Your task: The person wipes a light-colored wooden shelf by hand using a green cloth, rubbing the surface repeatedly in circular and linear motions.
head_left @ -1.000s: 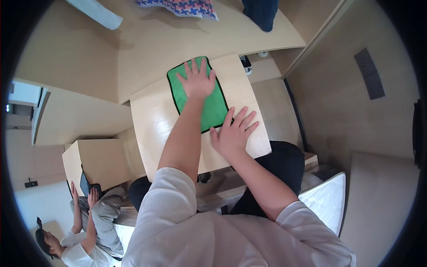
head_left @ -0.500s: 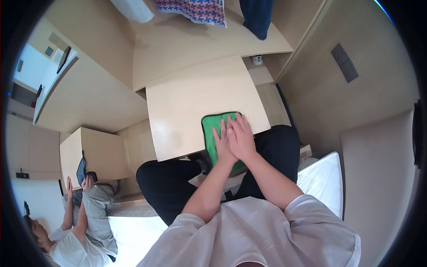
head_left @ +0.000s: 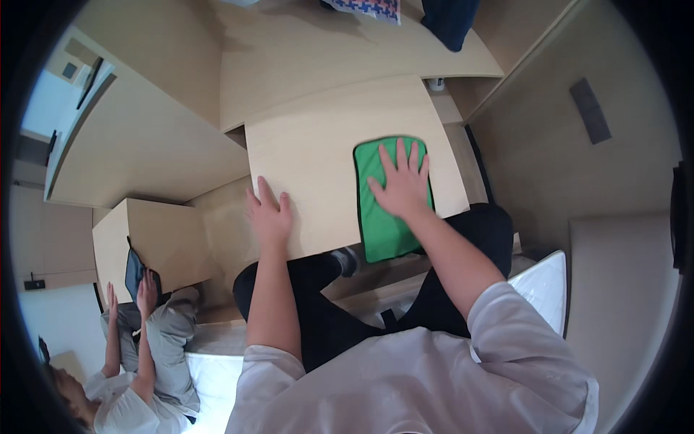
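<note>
A green cloth with a black edge (head_left: 379, 217) lies spread over the right part of a pale wooden tabletop (head_left: 318, 145). Its near end hangs past the table's front edge. My right hand (head_left: 402, 184) rests flat on the cloth with its fingers spread. At the table's front left corner, my left hand (head_left: 268, 213) lies on the bare wood, fingers apart, holding nothing.
To the left, another person (head_left: 141, 376) sits with a dark cloth (head_left: 137, 271) at a small wooden box table (head_left: 170, 235). Bags and dark blue fabric (head_left: 452, 22) lie on the shelf beyond. A white mattress (head_left: 542, 286) is beside my right leg.
My hands, earlier together on the cloth, have parted. The left moved to the table's left corner. The right moved forward with the cloth, which now lies farther onto the tabletop.
</note>
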The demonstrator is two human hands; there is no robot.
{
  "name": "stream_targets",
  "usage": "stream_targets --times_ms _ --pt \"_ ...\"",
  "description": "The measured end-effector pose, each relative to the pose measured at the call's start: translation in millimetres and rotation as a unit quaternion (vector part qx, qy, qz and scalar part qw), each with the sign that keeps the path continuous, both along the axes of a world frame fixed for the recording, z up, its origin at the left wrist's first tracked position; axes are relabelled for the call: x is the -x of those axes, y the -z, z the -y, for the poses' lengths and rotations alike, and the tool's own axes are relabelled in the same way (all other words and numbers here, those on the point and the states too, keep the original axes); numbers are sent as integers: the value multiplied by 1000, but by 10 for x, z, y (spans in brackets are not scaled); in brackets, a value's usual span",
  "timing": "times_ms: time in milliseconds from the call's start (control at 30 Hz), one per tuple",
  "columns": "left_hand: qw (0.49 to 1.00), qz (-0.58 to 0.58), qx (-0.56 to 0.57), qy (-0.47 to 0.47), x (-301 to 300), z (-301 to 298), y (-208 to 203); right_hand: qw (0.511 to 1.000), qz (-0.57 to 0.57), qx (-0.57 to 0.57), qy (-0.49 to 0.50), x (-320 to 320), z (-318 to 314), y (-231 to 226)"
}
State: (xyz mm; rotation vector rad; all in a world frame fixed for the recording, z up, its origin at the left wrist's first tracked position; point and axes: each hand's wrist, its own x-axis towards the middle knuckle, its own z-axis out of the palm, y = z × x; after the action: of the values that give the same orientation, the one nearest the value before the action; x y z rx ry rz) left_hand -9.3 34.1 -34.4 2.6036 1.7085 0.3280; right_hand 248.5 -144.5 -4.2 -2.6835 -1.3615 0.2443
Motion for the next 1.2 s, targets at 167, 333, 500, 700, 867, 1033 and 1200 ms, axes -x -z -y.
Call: stream_targets --times_ms 167,333,500,700,867,1033,1200 --pt "986 50 152 -56 -359 162 -217 994 34 16 101 -1064 -644 67" --pt "989 49 133 -52 -287 170 -260 985 34 63 158 -1737 -1403 -32" --pt "988 69 130 -50 -313 140 -250 979 23 71 189 -2261 -1637 70" --pt "980 54 177 -76 -317 127 -364 979 29 32 201 -1956 -1150 216" --pt "982 49 168 -77 -323 156 -437 984 70 17 161 -1381 -216 266" --pt "984 73 143 -77 -284 90 -222 987 48 34 148 -544 478 213" --pt "980 72 163 -87 -370 196 -223 986 32 28 158 32 910 207"
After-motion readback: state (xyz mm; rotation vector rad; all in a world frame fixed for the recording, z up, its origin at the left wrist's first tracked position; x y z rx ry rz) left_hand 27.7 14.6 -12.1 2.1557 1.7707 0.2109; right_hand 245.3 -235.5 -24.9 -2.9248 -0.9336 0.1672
